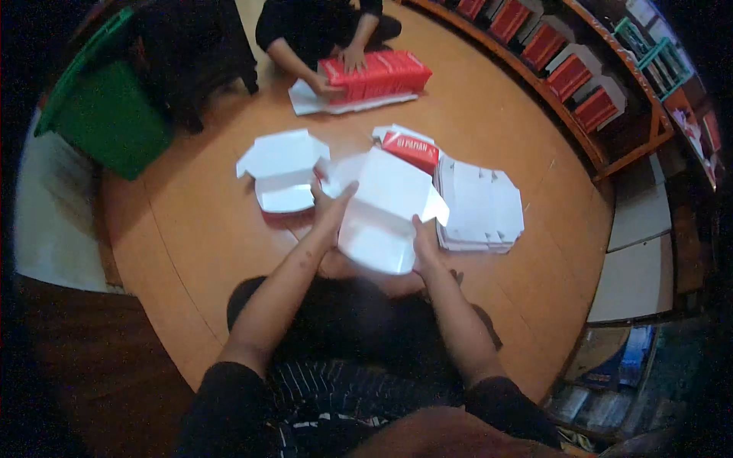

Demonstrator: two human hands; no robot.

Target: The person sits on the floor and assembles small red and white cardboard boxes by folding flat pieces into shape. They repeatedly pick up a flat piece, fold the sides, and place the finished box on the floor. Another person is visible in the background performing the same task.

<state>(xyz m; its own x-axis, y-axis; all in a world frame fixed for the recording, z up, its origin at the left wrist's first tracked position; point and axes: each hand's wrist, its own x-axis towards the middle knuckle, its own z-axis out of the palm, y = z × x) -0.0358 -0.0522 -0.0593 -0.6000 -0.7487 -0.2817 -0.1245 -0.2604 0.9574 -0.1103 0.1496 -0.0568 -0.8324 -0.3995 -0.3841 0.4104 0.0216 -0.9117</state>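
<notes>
An open white folding carton (387, 208) sits between the two hands above the floor (191, 229), its long axis running roughly 12 to 6 o'clock, lid up top. The right hand (426, 243) clamps the base's right wall; the left hand (334, 204) meets the left edge, nearer the lid hinge, though I cannot tell whether that grip is closed. Stacked flat cartons (481, 206) lie at the right hand's 2 o'clock.
</notes>
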